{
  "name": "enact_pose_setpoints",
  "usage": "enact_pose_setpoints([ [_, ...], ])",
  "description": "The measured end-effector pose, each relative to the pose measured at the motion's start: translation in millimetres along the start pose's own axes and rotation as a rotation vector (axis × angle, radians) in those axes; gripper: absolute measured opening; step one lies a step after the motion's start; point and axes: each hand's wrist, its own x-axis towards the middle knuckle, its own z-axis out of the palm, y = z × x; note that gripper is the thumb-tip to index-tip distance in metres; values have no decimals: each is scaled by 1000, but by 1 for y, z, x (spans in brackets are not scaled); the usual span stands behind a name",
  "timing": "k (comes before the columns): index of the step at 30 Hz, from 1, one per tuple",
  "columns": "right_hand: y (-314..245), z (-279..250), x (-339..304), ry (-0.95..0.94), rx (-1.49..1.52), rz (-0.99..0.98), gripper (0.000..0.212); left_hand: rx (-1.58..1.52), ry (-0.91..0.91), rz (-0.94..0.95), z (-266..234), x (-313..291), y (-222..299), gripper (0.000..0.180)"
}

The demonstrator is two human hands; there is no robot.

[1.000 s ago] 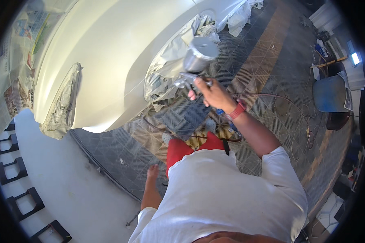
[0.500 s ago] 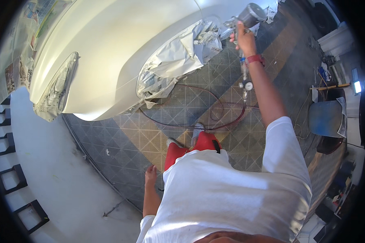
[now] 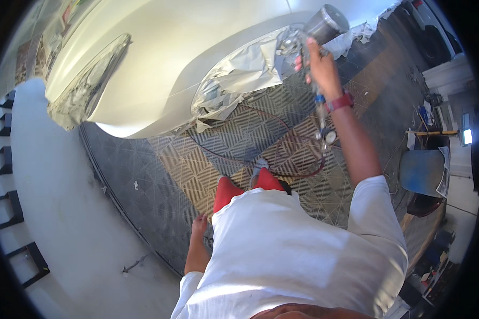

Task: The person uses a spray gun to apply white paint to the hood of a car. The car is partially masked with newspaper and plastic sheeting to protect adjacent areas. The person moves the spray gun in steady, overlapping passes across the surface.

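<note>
The right hand [image 3: 320,66] is raised on an extended arm, fingers closed around the handle of a spray gun [image 3: 315,37], held beside the masked wheel arch [image 3: 239,80] of a white car [image 3: 165,58]. The left hand [image 3: 199,224] hangs low, fingers loosely together, holding nothing.

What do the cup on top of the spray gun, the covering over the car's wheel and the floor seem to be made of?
Cup on the spray gun: likely metal, dull grey with a soft sheen.
Wheel covering: probably masking paper or thin film, since it lies creased and crumpled.
Floor: apparently plastic grid tiles, grey and tan, with a regular molded pattern.
The right hand grips the gun.
</note>
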Motion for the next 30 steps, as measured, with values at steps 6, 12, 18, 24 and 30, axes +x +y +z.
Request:
enact_pose_setpoints([
  [6, -25, 118, -101, -334, 95, 14, 45, -105, 77, 27, -8, 27, 18, 56],
  [12, -56, 190, -141, -619, 108, -83, 45, -196, 144, 64, -18, 37, 27, 54],
  [18, -63, 155, -89, -450, 36, -50, 53, -262, 112, 5, -7, 35, 8, 52],
  [24, -50, 37, -19, -63, -21, -57, 55, -259, 113, -60, 21, 55, -45, 49],
  [30, -31, -74, 46, 187, -41, -48, 55, -330, 60, -84, 25, 56, 15, 50],
])
